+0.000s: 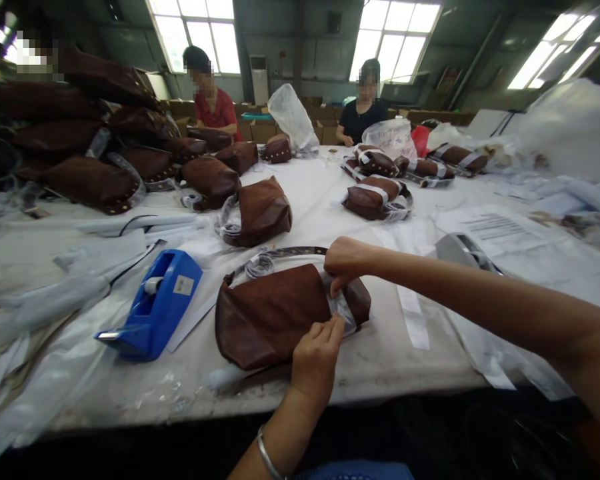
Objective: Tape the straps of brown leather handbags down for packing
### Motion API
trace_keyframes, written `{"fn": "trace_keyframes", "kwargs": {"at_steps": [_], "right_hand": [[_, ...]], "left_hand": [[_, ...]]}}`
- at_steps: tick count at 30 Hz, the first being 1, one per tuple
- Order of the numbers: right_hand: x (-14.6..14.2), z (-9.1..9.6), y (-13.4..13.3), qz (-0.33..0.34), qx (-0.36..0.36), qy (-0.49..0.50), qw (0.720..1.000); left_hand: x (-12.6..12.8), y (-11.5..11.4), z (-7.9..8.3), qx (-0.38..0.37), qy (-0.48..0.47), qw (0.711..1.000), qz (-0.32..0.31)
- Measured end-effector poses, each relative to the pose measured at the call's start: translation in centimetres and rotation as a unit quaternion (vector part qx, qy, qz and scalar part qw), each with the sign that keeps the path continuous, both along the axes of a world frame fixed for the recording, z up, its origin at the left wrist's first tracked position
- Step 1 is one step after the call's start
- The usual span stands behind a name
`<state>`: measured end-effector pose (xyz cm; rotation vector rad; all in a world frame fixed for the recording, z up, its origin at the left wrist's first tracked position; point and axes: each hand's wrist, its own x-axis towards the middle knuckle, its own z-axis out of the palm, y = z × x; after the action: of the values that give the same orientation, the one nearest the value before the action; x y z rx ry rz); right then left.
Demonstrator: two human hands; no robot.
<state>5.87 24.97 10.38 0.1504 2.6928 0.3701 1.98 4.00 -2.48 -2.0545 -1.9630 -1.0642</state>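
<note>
A brown leather handbag [275,313] lies on the table in front of me, its studded strap [295,251] along the far side. Around its right end runs a pale translucent wrapping strip [341,308]. My left hand [317,350] pinches this strip near the front of the bag, fingertips pressed together. At the bag's far edge my right hand [349,260] is closed on the strip's upper part, with the thumb pointing down. A wrapped coil [260,267] sits by the strap. White padding [225,377] shows under the bag's near left corner.
A blue tape dispenser [163,303] stands left of the bag, a grey tape dispenser [463,252] to the right. Brown handbags [93,180] are piled at the left; strip-wrapped bags [377,197] lie farther back. Two people [215,107] work across the white table [320,187].
</note>
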Motion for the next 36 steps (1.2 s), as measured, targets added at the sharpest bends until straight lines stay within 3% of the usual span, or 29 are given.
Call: {"fn": "trace_keyframes", "kwargs": {"at_steps": [4, 6, 8, 10, 13, 15, 18, 20, 23, 26, 28, 30, 32, 33, 34, 36], "right_hand": [[0.0, 1.0, 4.2, -0.111, -0.015, 0.023, 0.993], [1.2, 1.5, 5.2, -0.194, 0.026, 0.127, 0.972], [3.0, 1.2, 4.1, -0.241, 0.058, 0.279, 0.928], [4.8, -0.5, 1.1, -0.219, 0.010, 0.388, 0.895], [7.4, -5.1, -4.9, -0.128, -0.131, 0.392, 0.902], [8.7, -8.1, -7.7, -0.114, -0.152, 0.384, 0.904], [9.7, -10.8, -8.9, -0.118, -0.140, 0.387, 0.904], [9.8, -11.3, -8.2, -0.106, -0.136, 0.384, 0.907], [9.5, -10.8, -7.3, -0.098, -0.132, 0.378, 0.911], [9.2, -9.7, -8.1, -0.104, -0.136, 0.387, 0.906], [9.2, -9.2, -10.0, -0.129, -0.139, 0.418, 0.889], [9.4, -9.0, -12.9, -0.187, -0.165, 0.456, 0.854], [9.6, -9.4, -16.0, -0.299, -0.254, 0.462, 0.795], [9.5, -9.6, -17.4, -0.376, -0.325, 0.443, 0.747], [9.4, -9.9, -18.6, -0.452, -0.405, 0.413, 0.679], [8.6, -10.2, -20.2, -0.550, -0.565, 0.355, 0.503]], "left_hand": [[0.0, 0.0, 0.1, 0.004, -0.003, 1.000, 0.000], [-0.1, 0.0, 0.0, 0.004, -0.003, 1.000, -0.004], [-0.2, -0.1, -0.2, 0.004, -0.004, 1.000, -0.006], [-0.2, -0.1, -0.6, 0.008, -0.004, 1.000, -0.006], [0.0, -0.2, -1.3, 0.026, 0.001, 1.000, -0.018], [0.0, -0.4, -1.4, 0.031, 0.011, 0.999, -0.040], [-1.4, -1.7, -0.7, 0.011, 0.059, 0.995, -0.075], [-3.6, -3.5, 0.2, -0.010, 0.097, 0.994, -0.052], [-8.2, -7.1, 0.6, -0.043, 0.122, 0.991, 0.034], [-11.6, -9.5, -0.9, -0.037, 0.146, 0.988, 0.033], [-12.2, -10.1, -2.5, -0.007, 0.147, 0.989, 0.031], [-11.9, -10.0, -3.7, 0.017, 0.132, 0.990, 0.047], [-11.3, -9.7, -4.3, 0.025, 0.117, 0.991, 0.055], [-11.1, -9.7, -4.3, 0.027, 0.113, 0.992, 0.054], [-11.1, -9.6, -4.3, 0.028, 0.109, 0.992, 0.050], [-11.2, -9.6, -4.2, 0.024, 0.101, 0.994, 0.041]]}}
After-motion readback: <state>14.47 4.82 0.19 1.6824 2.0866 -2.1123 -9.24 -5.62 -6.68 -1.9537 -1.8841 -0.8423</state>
